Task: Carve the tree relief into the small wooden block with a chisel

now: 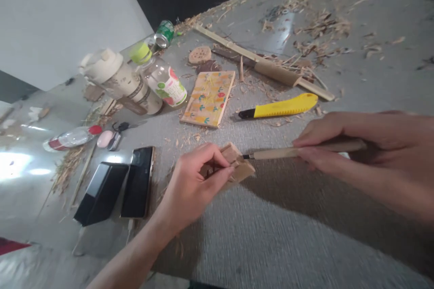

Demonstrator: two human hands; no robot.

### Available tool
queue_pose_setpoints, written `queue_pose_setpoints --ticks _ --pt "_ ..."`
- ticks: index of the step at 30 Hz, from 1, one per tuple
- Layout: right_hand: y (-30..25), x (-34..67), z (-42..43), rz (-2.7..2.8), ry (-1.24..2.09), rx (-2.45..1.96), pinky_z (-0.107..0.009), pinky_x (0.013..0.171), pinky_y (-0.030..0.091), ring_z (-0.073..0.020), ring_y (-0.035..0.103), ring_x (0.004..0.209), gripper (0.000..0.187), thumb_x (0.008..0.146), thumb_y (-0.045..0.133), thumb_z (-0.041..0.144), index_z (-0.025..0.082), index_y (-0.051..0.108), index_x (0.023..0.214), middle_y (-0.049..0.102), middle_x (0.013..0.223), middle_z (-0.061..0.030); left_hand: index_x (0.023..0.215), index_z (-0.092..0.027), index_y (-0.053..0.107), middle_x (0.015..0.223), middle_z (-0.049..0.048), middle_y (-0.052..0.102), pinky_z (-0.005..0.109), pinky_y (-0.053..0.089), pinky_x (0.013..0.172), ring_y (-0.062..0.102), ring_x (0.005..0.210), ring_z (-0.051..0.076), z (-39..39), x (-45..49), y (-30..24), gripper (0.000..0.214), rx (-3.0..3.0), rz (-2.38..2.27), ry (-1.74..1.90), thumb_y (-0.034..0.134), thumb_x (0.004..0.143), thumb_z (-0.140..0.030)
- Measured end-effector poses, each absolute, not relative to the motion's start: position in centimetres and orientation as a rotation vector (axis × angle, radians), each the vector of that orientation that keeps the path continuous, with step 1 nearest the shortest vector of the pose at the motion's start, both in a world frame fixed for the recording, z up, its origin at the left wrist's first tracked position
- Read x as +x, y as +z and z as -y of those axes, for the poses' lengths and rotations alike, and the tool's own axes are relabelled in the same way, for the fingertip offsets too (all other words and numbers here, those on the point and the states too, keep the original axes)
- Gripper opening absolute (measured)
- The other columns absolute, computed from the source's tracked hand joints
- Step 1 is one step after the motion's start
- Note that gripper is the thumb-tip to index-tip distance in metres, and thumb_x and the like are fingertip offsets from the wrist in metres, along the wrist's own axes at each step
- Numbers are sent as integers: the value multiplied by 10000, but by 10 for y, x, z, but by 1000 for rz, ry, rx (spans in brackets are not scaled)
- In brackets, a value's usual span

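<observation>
Near the middle of the table, my left hand (201, 171) pinches a small carved block of wood (242, 171), its fingers closed over the left part of the block. From the right, my right hand (366, 153) grips a wood-carving knife (274, 153) by its pale wooden handle. The knife's short dark tip reaches the block's upper right area; I cannot tell whether it is cutting in. Just beyond lie a yellow utility knife (285, 106) and a flat board with a colourful pattern (209, 99).
Two phones (137, 183) (101, 194) lie at left, cables attached. Behind them are a clear bottle with a red cap (73, 139), a tumbler (118, 79), a drink bottle (164, 81) and a green can (164, 34). A long wood-handled blade (276, 72) lies among wood shavings (318, 31).
</observation>
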State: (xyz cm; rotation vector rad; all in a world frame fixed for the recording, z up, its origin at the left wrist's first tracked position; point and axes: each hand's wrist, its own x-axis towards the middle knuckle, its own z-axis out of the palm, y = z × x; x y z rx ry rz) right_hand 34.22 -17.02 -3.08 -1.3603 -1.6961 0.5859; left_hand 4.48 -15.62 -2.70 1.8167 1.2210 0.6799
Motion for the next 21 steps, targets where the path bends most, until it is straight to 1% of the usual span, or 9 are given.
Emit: queue_pose_setpoints --ticks 3,5,7,9,10,12,15,18,21 --pt "-43 352 166 1990 603 -1273 -295 454 419 -133 618 516 204 1097 692 390 317 795 937 761 732 47 827 -233 688 727 -36 659 248 446 595 588 664 140 147 55 -30 163 1627 -1250 570 764 970 -249" --pt "-52 358 165 2173 555 -1176 -324 500 407 -137 593 543 202 1155 626 359 301 777 1035 720 749 42 828 -237 684 707 -45 639 246 411 574 562 644 134 145 58 -34 164 1590 -1265 542 750 977 -259" --pt "-56 361 164 2263 514 -1114 -350 563 426 -151 639 617 219 1193 558 318 297 772 1155 744 846 24 827 -239 686 737 -41 662 253 390 582 572 671 136 146 59 -38 167 1612 -1276 533 748 982 -245" --pt "-57 363 163 2286 503 -1086 -367 610 446 -168 691 692 231 1199 538 292 308 765 1240 781 963 6 831 -240 690 815 -26 714 262 400 621 609 741 146 146 59 -42 157 1665 -1279 534 745 975 -214" --pt "-56 364 163 2285 504 -1086 -373 610 440 -175 690 689 220 1195 550 298 314 765 1238 776 964 5 837 -240 692 855 -19 736 269 416 650 626 778 153 146 59 -43 148 1694 -1273 531 742 971 -200" --pt "-54 365 162 2284 519 -1093 -380 589 408 -175 646 637 202 1195 570 327 320 771 1182 729 887 13 846 -239 687 895 -11 759 286 448 709 650 822 165 146 59 -46 144 1746 -1248 521 733 970 -182" --pt "-53 367 160 2277 560 -1099 -381 572 387 -169 593 595 251 1212 550 374 318 779 1127 666 813 14 832 -236 667 893 -4 773 311 467 771 670 853 180 143 58 -47 166 1813 -1206 511 731 973 -176" --pt "-55 367 158 2270 614 -1088 -385 582 403 -180 604 615 239 1205 571 383 329 799 1157 689 836 3 810 -231 645 905 2 784 319 453 760 657 832 179 142 57 -47 196 1833 -1193 491 739 973 -179" --pt "-56 366 156 2261 650 -1072 -388 580 399 -180 591 613 233 1205 582 375 317 803 1158 671 819 2 809 -230 631 919 3 785 324 447 751 637 801 171 141 56 -47 210 1834 -1171 484 744 982 -194"
